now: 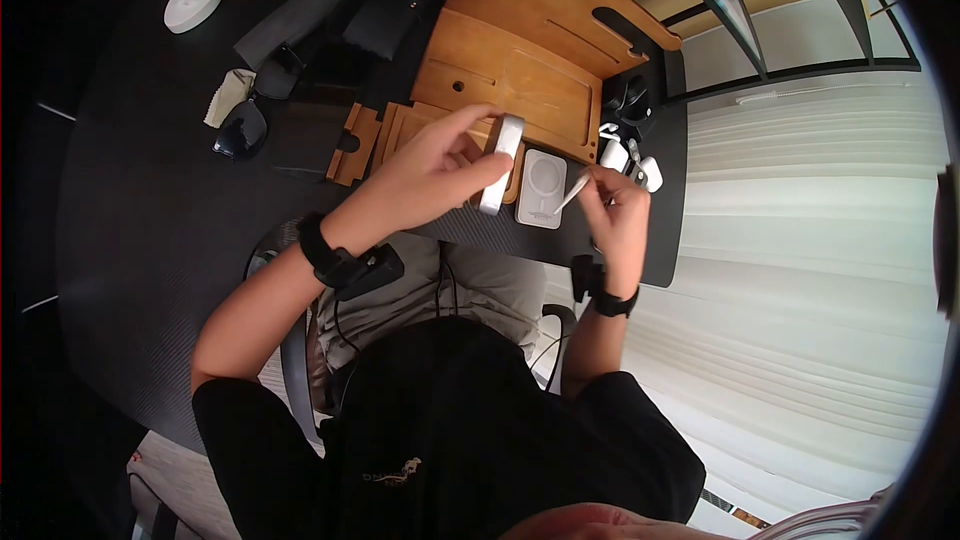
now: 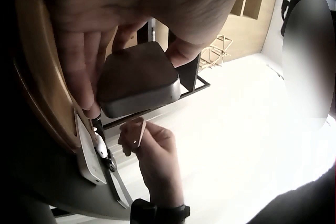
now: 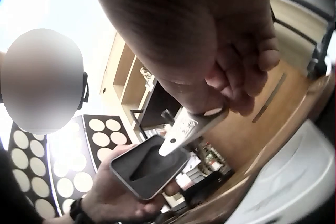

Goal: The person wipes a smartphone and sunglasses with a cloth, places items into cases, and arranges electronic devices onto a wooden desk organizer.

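Observation:
My left hand (image 1: 425, 175) holds a silver, rounded rectangular metal case (image 1: 503, 165) by its edges, thumb on one side and fingers on the other. In the right wrist view the case (image 3: 149, 167) shows a dark face inside a pale rim. Between thumb and fingers, my right hand (image 1: 620, 215) pinches a small flat white tapered piece (image 3: 184, 129) with a hole and dark script; its exact kind I cannot tell. The piece overlaps the case in that view, while the head view shows them apart. Below, between the hands, lies a white pad with a circle (image 1: 543, 185).
A wooden desk organizer (image 1: 500, 65) stands behind the hands, with a small wooden stand (image 1: 352, 145) to its left. Sunglasses (image 1: 242, 130), a pale cloth (image 1: 229, 97) and a dark case (image 1: 292, 20) lie farther left. Small white items (image 1: 615, 155) sit at right, near the curtain (image 1: 800, 240).

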### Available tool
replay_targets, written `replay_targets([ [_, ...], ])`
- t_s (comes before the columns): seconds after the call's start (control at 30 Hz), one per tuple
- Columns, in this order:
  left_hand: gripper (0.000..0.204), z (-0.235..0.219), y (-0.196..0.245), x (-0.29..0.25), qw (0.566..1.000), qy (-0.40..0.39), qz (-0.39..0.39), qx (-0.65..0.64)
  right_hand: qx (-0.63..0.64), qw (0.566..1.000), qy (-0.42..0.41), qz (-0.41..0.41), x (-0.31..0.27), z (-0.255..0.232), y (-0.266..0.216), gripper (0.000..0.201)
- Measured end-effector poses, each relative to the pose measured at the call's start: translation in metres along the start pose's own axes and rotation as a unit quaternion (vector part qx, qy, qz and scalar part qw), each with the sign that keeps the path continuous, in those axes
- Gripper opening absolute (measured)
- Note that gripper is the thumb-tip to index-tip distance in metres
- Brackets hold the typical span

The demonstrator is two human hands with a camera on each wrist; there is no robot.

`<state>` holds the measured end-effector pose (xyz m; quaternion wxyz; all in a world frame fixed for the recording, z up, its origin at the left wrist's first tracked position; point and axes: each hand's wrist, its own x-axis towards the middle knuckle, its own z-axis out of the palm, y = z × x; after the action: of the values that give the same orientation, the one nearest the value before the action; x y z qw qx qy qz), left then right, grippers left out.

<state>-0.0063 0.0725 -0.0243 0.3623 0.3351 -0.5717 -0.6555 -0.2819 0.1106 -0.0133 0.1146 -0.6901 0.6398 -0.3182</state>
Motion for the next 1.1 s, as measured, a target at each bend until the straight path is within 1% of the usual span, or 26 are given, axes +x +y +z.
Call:
replay_targets([
  [0.03,0.06,-0.002,0.001,0.001,1.0,0.002,-0.019,-0.017,-0.043,0.999,-0.008,-0.003,0.003,-0.006,0.013,0.015],
  [0.1,0.06,-0.003,-0.002,0.003,0.999,-0.002,-0.018,-0.028,-0.059,0.998,-0.014,-0.015,0.007,-0.015,0.028,0.014],
  [0.17,0.069,-0.002,-0.001,0.003,0.997,-0.01,-0.036,-0.071,-0.167,0.983,-0.075,-0.02,0.011,-0.023,0.035,0.015],
  [0.23,0.07,-0.002,0.002,0.002,0.996,-0.02,-0.04,-0.073,-0.166,0.982,-0.09,-0.015,0.012,-0.021,0.047,0.015],
  [0.3,0.07,0.0,0.003,0.002,0.996,-0.032,-0.044,-0.075,-0.178,0.977,-0.108,-0.051,0.012,-0.018,0.056,0.015],
  [0.43,0.07,0.001,0.001,0.002,0.996,-0.025,-0.046,-0.074,-0.173,0.977,-0.118,-0.024,0.012,-0.014,0.056,0.015],
  [0.53,0.069,0.001,-0.001,0.002,0.995,-0.027,-0.051,-0.078,-0.165,0.979,-0.121,-0.009,0.014,-0.014,0.047,0.015],
  [0.6,0.069,0.002,-0.002,0.002,0.995,-0.029,-0.053,-0.08,-0.146,0.982,-0.115,0.035,0.016,-0.013,0.028,0.019],
  [0.63,0.07,0.002,-0.001,0.002,0.995,-0.035,-0.051,-0.083,-0.146,0.982,-0.114,0.036,0.014,-0.008,0.019,0.019],
  [0.67,0.071,0.002,-0.001,0.001,0.994,-0.04,-0.048,-0.086,-0.045,0.995,-0.089,0.02,0.01,-0.002,0.009,0.023],
  [0.7,0.071,0.003,-0.002,0.001,0.994,-0.041,-0.049,-0.085,0.056,0.996,-0.062,0.005,0.007,0.003,-0.001,0.029],
  [0.77,0.071,0.004,-0.004,0.001,0.993,-0.043,-0.048,-0.096,0.109,0.984,-0.089,-0.108,0.004,0.006,-0.019,0.058],
  [0.8,0.071,0.004,-0.005,0.0,0.993,-0.046,-0.049,-0.095,0.144,0.975,-0.108,-0.131,0.001,0.009,-0.027,0.086],
  [0.83,0.071,0.004,-0.006,0.0,0.994,-0.05,-0.046,-0.083,0.156,0.967,-0.117,-0.162,0.001,0.011,-0.033,0.098],
  [0.93,0.072,0.008,-0.005,-0.002,0.994,-0.068,-0.038,-0.071,0.188,0.962,-0.104,-0.167,-0.003,0.019,-0.051,0.103],
  [1.0,0.072,0.011,-0.002,-0.003,0.994,-0.081,-0.031,-0.071,0.197,0.955,-0.13,-0.177,-0.005,0.019,-0.051,0.103],
  [1.07,0.075,0.013,0.0,-0.005,0.99,-0.111,-0.068,-0.046,0.205,0.954,-0.133,-0.173,-0.007,0.016,-0.041,0.103],
  [1.1,0.075,0.014,0.002,-0.007,0.99,-0.115,-0.067,-0.046,0.214,0.952,-0.138,-0.171,-0.008,0.014,-0.036,0.103],
])
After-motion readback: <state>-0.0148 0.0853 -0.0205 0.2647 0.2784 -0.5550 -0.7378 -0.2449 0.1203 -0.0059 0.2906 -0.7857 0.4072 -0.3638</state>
